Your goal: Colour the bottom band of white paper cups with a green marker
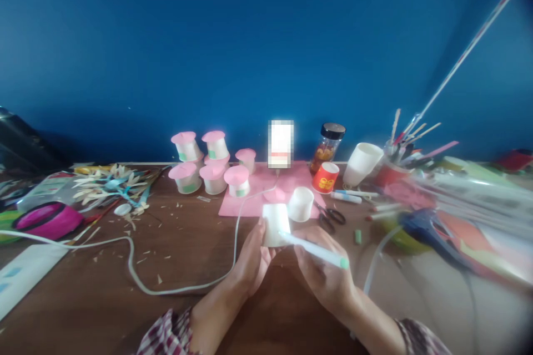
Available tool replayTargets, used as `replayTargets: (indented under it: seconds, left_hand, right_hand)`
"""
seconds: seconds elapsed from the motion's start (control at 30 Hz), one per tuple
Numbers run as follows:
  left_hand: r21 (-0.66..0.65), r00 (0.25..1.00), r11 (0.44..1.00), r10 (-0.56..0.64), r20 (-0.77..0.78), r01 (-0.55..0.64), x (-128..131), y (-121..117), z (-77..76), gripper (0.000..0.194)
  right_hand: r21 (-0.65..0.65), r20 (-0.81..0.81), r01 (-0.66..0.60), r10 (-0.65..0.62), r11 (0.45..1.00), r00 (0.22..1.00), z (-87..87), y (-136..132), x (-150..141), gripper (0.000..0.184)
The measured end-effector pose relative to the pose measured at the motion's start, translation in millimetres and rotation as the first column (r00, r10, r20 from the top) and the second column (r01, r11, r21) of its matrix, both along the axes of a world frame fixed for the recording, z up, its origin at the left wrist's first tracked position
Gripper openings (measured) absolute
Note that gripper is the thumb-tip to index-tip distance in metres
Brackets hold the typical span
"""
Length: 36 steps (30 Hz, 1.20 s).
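Observation:
My left hand (253,258) is closed around the side and base of a small white paper cup (275,223), held a little above the brown table. In my right hand (322,266) is a white marker (318,250) with a green end, its tip against or very near the cup's side. Any mark on the cup is too blurred to make out. Just behind stands another white paper cup (301,204) on a pink sheet (228,206). Black-handled scissors (333,216) lie to its right, and a small green cap (358,237) rests near my right hand.
Several white cups with pink paper tops (187,177) stand at back left. A white cable (175,292) crosses the table (187,249). At the back right are a red cup (326,178), a dark-lidded jar (327,147) and a tall white cup (362,163). Paper scraps litter the left.

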<state>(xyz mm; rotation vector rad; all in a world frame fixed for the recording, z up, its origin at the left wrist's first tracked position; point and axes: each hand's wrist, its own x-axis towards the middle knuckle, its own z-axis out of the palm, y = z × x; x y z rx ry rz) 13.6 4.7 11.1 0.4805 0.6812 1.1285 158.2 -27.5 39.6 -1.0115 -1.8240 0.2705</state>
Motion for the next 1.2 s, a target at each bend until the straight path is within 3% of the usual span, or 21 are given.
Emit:
replayTargets:
  seconds: [0.43, 0.77, 1.2]
  left_hand:
    - [-0.108, 0.999, 0.994, 0.001, 0.047, 0.004, -1.4, 2.7, 1.8, 0.045]
    - [-0.146, 0.994, 0.988, 0.054, 0.097, -0.04, -0.9, 3.1, 4.1, 0.036]
    - [-0.169, 0.993, 0.985, 0.041, 0.115, -0.021, -2.2, 3.0, 1.4, 0.037]
  right_hand:
    - [-0.089, -0.027, 0.007, -0.01, 0.996, 1.0, -2.4, -0.1, 3.5, 0.012]
    - [-0.138, -0.077, 0.003, -0.014, 0.99, 0.997, -6.2, 0.8, 6.3, 0.01]
    - [-0.107, -0.073, 0.01, -0.018, 0.994, 0.997, -5.0, 0.5, 6.6, 0.012]
